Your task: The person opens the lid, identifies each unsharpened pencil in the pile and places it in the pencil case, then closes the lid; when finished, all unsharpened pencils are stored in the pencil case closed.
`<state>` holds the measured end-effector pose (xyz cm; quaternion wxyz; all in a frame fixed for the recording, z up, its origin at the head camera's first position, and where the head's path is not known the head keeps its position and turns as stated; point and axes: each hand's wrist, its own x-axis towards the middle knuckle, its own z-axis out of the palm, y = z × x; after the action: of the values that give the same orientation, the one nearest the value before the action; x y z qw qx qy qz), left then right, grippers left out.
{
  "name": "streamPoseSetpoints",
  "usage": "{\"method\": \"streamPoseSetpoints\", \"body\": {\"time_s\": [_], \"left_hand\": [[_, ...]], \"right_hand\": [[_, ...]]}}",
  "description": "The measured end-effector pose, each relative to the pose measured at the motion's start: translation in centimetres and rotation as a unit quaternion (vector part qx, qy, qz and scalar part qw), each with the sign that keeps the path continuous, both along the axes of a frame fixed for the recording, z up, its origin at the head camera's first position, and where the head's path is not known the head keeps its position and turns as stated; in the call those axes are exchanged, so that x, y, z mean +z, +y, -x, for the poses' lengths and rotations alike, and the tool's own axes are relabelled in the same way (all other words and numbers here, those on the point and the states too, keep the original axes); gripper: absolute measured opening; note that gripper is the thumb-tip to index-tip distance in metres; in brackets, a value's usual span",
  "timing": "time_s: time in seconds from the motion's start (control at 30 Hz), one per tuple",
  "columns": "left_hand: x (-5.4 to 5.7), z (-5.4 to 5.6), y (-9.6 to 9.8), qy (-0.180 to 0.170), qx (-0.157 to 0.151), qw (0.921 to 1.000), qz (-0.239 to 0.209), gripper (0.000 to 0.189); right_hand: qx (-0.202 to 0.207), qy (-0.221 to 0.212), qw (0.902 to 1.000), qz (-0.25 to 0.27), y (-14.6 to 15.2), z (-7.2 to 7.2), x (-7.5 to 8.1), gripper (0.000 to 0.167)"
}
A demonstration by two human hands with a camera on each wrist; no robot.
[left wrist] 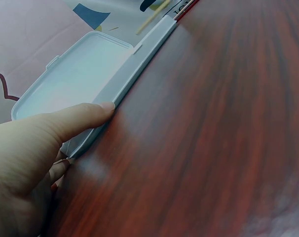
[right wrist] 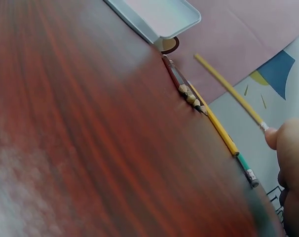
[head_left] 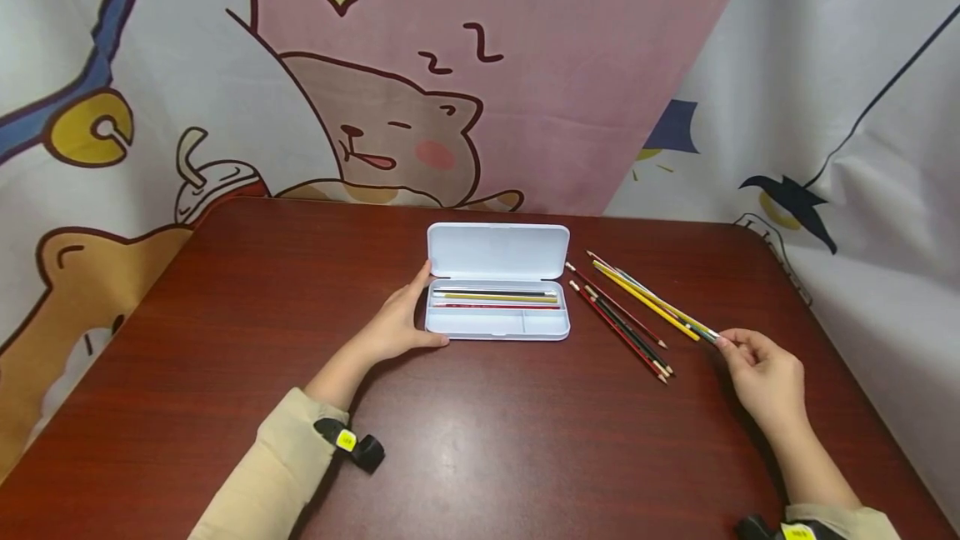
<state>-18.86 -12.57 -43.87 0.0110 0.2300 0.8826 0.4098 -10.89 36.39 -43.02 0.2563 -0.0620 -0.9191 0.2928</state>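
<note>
The white pencil case (head_left: 474, 323) lies with its lid (head_left: 498, 250) raised, several pencils in its rear compartment. My left hand (head_left: 393, 323) grips its left end, the thumb along the front wall and a finger reaching to the hinge side. A yellow pencil (right wrist: 228, 89) is pinched by its pale end between thumb and fingers of my right hand (head_left: 768, 373); in the right wrist view it is raised off the table. Below it lie another yellow pencil (right wrist: 216, 123) and a green one (right wrist: 243, 162). The right fingers are partly hidden in the right wrist view.
Red and black pencils (head_left: 626, 332) lie slantwise right of the case, their sharpened tips toward me. The dark red wooden table (head_left: 480, 440) reaches back to a printed cloth (head_left: 562, 107) with cartoon animals.
</note>
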Motion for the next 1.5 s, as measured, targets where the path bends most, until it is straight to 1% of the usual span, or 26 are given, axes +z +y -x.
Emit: {"method": "streamPoseSetpoints", "body": {"time_s": [0.07,0.13,0.3,0.43,0.67,0.83,1.03,1.17,1.3,1.5], "left_hand": [[0.0,0.0,0.0,0.002,-0.001,1.0,-0.002,0.123],[0.0,0.0,0.0,-0.002,0.0,1.0,-0.002,0.123],[0.1,0.0,0.0,-0.012,0.003,0.9999,-0.002,0.123],[0.0,0.0,0.0,-0.013,0.002,0.9999,-0.003,0.123],[0.1,-0.1,-0.1,-0.012,0.001,0.9999,-0.004,0.122],[0.1,0.0,-0.1,-0.008,0.001,1.0,-0.003,0.123],[0.1,0.0,-0.1,-0.01,0.002,0.9999,0.0,0.123],[0.1,0.1,-0.1,-0.012,0.001,0.9999,-0.002,0.123],[0.1,0.1,-0.1,-0.009,0.0,1.0,0.004,0.123],[0.0,0.0,-0.1,-0.017,0.003,0.9998,0.006,0.122]], "right_hand": [[-0.002,0.007,0.9999,0.01,-0.2,0.0,0.1,0.007],[0.005,0.017,0.9998,0.013,-0.5,0.1,0.1,0.005],[0.052,0.047,0.9976,0.003,-1.2,0.4,-0.1,0.004],[0.085,0.059,0.9947,0.002,-2.1,0.9,-0.2,0.005],[0.138,0.073,0.9878,-0.003,-4.5,2.6,-0.2,0.007],[0.165,0.071,0.9837,0.0,-6.5,4.0,-0.3,0.01],[0.2,0.055,0.9783,0.003,-9.3,5.6,-0.4,0.008],[0.218,0.062,0.9739,-0.004,-11.0,6.5,-0.5,0.01],[0.222,0.054,0.9736,-0.005,-12.6,7.3,-0.5,0.009],[0.22,0.026,0.9752,0.003,-14.2,8.0,-0.4,0.007]]}}
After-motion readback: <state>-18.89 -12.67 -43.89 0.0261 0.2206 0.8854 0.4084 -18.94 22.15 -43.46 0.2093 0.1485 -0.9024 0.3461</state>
